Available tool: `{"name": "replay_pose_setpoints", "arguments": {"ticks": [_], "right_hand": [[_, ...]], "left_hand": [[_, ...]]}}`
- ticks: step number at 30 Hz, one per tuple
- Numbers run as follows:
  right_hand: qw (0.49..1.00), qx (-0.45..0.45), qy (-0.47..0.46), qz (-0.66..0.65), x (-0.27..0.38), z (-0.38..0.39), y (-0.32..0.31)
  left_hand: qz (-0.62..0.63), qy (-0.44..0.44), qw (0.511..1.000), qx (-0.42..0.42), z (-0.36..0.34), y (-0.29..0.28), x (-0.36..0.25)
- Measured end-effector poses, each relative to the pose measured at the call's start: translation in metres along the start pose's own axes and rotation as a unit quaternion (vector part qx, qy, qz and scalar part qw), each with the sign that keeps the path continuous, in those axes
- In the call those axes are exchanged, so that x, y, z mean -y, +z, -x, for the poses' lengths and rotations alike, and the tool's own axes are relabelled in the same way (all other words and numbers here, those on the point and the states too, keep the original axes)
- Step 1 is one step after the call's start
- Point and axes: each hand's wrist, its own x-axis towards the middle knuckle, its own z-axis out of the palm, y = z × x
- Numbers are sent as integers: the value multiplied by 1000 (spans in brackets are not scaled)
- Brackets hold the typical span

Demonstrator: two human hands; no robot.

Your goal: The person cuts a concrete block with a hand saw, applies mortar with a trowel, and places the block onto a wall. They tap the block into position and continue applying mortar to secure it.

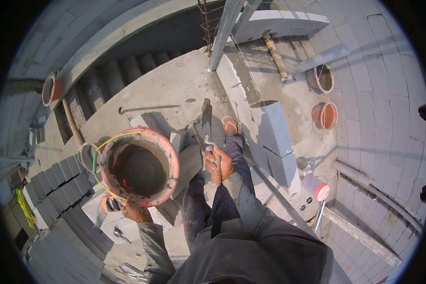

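Observation:
My left hand (136,211) grips the near rim of a reddish-orange bucket (172,156), its fingers partly hidden there. Wet grey mortar (142,171) coats the inside and lies at the bottom. A yellow wire handle with a green sleeve (95,162) leans over the bucket's left side. My right hand (221,164) is closed round the handle of a trowel, whose mortar-smeared blade (206,113) points away from me. Just left of the trowel is a hammer (197,137), beside a pale block (178,140).
Stacked grey blocks (57,189) stand at left, with stairs (111,78) beyond. A low block wall (274,130) runs along my right. Two buckets (325,116) (323,78) are past it. An iron bar (149,109) lies on the floor ahead; a metal post (225,35) rises beyond.

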Motion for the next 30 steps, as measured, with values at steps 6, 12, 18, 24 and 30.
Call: {"name": "replay_pose_setpoints", "arguments": {"ticks": [6, 12, 18, 24, 30], "right_hand": [[951, 82, -207, -215, 74, -66, -85], [870, 124, -286, -383, 76, -81, -90], [960, 76, -193, -185, 51, -36, -43], [981, -81, -148, -91, 91, -44, -34], [918, -168, -337, -123, 121, -146, -50]], "left_hand": [[39, -43, 998, 14, 23, -5, 21], [328, -345, 878, -43, 25, 5, 19], [360, -390, 844, -73, 11, 6, -7], [365, -429, 822, -86, 16, 8, -8], [467, -524, 700, -132, 4, 4, -25]]}}
